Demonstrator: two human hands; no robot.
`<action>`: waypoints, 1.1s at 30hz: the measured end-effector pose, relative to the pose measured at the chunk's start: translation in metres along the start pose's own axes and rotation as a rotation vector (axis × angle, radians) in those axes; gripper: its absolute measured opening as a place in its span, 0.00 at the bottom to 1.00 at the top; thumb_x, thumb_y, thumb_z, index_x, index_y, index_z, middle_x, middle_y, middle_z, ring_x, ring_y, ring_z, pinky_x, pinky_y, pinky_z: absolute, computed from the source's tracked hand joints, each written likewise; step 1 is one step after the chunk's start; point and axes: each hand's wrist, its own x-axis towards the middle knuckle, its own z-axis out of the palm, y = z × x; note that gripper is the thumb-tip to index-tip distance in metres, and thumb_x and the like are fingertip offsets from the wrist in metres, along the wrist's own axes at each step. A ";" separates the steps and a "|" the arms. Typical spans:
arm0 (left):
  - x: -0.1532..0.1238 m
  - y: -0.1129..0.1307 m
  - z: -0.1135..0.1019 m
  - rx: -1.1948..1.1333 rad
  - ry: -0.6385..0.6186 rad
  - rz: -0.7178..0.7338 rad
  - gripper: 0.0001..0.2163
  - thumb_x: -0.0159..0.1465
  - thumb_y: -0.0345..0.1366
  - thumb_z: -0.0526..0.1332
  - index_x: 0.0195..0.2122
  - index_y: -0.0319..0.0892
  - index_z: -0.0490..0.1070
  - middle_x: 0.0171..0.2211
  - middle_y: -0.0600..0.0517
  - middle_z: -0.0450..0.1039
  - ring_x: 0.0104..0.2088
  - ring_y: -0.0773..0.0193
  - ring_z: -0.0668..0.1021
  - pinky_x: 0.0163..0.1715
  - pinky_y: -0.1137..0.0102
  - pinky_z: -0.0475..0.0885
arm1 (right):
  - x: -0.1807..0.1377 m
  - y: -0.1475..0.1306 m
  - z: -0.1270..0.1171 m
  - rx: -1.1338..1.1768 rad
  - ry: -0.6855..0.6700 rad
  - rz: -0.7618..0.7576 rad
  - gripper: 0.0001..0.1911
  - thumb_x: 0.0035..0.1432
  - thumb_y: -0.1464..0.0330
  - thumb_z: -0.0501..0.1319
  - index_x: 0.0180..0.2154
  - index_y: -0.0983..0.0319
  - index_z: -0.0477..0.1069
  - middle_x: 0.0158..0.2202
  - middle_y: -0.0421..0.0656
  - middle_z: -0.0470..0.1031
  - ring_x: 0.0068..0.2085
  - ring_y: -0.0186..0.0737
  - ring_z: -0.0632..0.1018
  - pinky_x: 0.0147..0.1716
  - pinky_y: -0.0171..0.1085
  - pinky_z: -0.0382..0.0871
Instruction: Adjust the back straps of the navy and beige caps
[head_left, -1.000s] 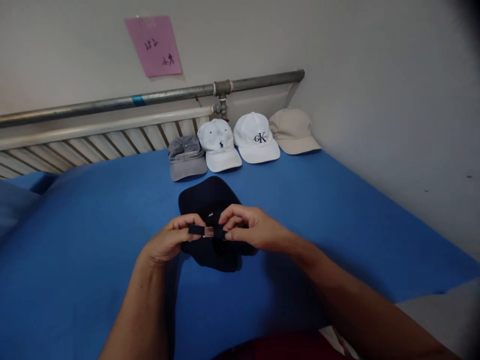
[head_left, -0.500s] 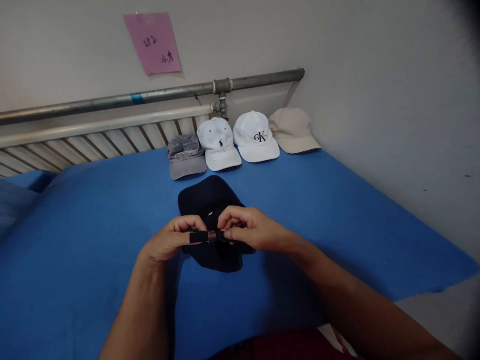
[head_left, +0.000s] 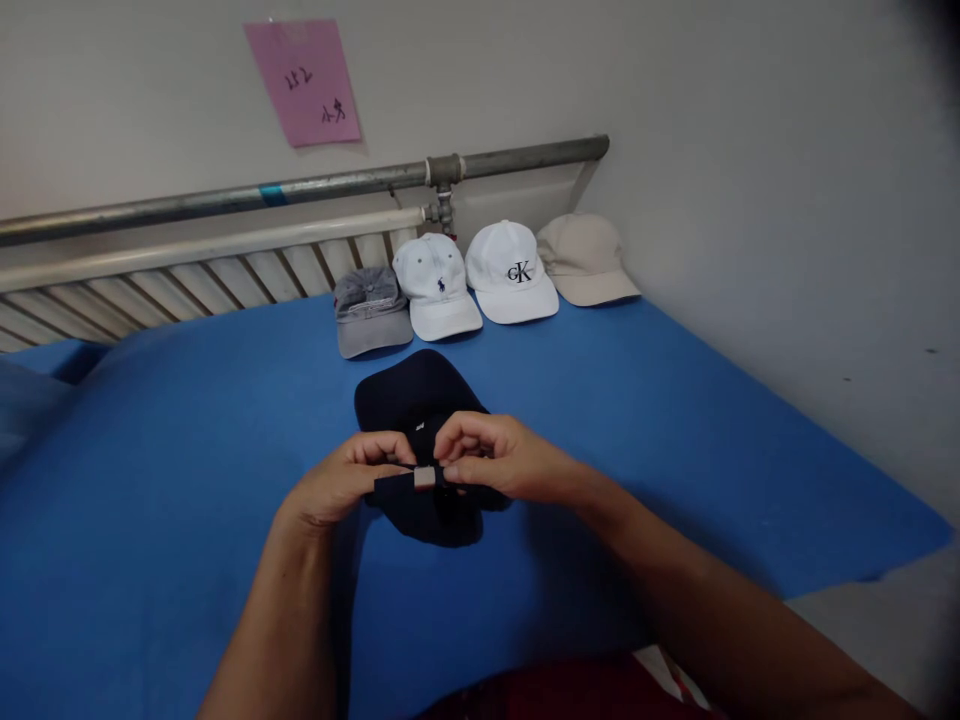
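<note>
Partly hidden by both hands' fingers (head_left: 390, 447), the strap buckle (head_left: 424, 477) blurs.

Five caps in all: one dark cap (head_left: 420, 400) lying on the blue sheet (head_left: 187, 420), and four more along the wall, a grey cap (head_left: 370, 312), two white caps (head_left: 436, 287) (head_left: 510, 272) and a beige cap (head_left: 585, 260). One pink note (head_left: 304, 82). Two hands (head_left: 341, 485) (head_left: 499, 462).
</note>
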 end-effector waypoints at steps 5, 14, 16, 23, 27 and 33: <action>0.002 0.001 0.002 -0.037 0.016 -0.001 0.11 0.51 0.38 0.68 0.23 0.38 0.68 0.18 0.59 0.59 0.19 0.75 0.59 0.20 0.76 0.53 | 0.000 -0.001 0.001 -0.040 0.021 -0.031 0.04 0.53 0.71 0.62 0.33 0.62 0.68 0.25 0.35 0.68 0.26 0.28 0.70 0.27 0.30 0.62; 0.004 0.003 0.004 -0.118 0.016 0.016 0.09 0.48 0.35 0.67 0.21 0.39 0.67 0.17 0.59 0.60 0.18 0.74 0.59 0.19 0.76 0.51 | 0.000 -0.001 0.008 -0.137 0.064 -0.056 0.02 0.53 0.72 0.60 0.31 0.62 0.68 0.24 0.35 0.67 0.26 0.29 0.67 0.26 0.31 0.62; 0.005 0.004 0.005 -0.140 0.051 0.036 0.08 0.48 0.35 0.67 0.21 0.38 0.68 0.17 0.58 0.61 0.19 0.74 0.60 0.19 0.76 0.52 | -0.001 -0.003 0.009 -0.222 0.090 -0.101 0.04 0.53 0.73 0.60 0.34 0.62 0.69 0.28 0.37 0.69 0.29 0.30 0.70 0.30 0.32 0.65; 0.005 0.006 0.009 -0.129 0.073 0.031 0.08 0.51 0.36 0.68 0.25 0.39 0.71 0.19 0.58 0.64 0.20 0.74 0.63 0.21 0.77 0.56 | -0.004 0.000 0.016 -0.624 0.117 -0.361 0.13 0.56 0.70 0.64 0.44 0.61 0.71 0.38 0.42 0.76 0.39 0.37 0.75 0.41 0.37 0.67; 0.002 0.005 0.003 -0.101 0.098 0.148 0.08 0.56 0.40 0.65 0.32 0.41 0.72 0.28 0.54 0.71 0.28 0.69 0.69 0.29 0.75 0.62 | -0.005 0.005 0.018 -0.715 0.157 -0.426 0.11 0.57 0.70 0.63 0.43 0.62 0.71 0.37 0.43 0.77 0.38 0.38 0.76 0.40 0.37 0.67; -0.009 0.012 -0.002 0.088 -0.055 0.209 0.09 0.56 0.40 0.66 0.27 0.40 0.70 0.38 0.51 0.72 0.36 0.64 0.71 0.36 0.71 0.65 | -0.009 0.004 0.019 -0.830 0.173 -0.490 0.11 0.59 0.71 0.61 0.45 0.64 0.71 0.39 0.47 0.78 0.38 0.40 0.77 0.40 0.39 0.68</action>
